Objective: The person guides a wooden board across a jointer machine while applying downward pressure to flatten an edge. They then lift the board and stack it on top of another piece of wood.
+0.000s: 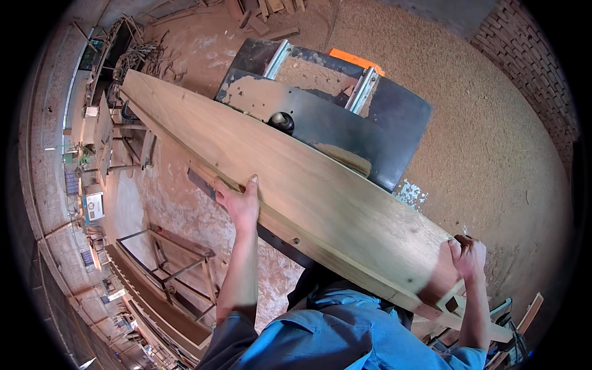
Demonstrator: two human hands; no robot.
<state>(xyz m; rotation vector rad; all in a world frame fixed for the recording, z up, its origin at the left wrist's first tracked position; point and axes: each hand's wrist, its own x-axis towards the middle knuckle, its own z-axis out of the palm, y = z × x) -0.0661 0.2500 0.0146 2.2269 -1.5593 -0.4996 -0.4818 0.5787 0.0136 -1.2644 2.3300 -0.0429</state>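
Observation:
A long, wide wooden board [290, 179] lies slantwise across a dark metal machine table [401, 123], its far-left end reaching past the table. Along its near side runs a raised wooden strip [351, 265] with a few dark holes or bolts. My left hand [239, 202] holds this near side, the thumb on top; some fingers are hidden. At the board's right end, my right hand [470, 258] wraps round the corner. A dark round cutter spindle [282, 121] rises from the table, close to the board's far edge.
Two metal rails [362, 90] and an orange part [356, 61] are at the table's far side. Sawdust [468, 111] covers the floor there. A metal frame stand [166, 271] is on the left. Scrap wood [145, 55] lies at the far left, with a brick wall [524, 68] at far right.

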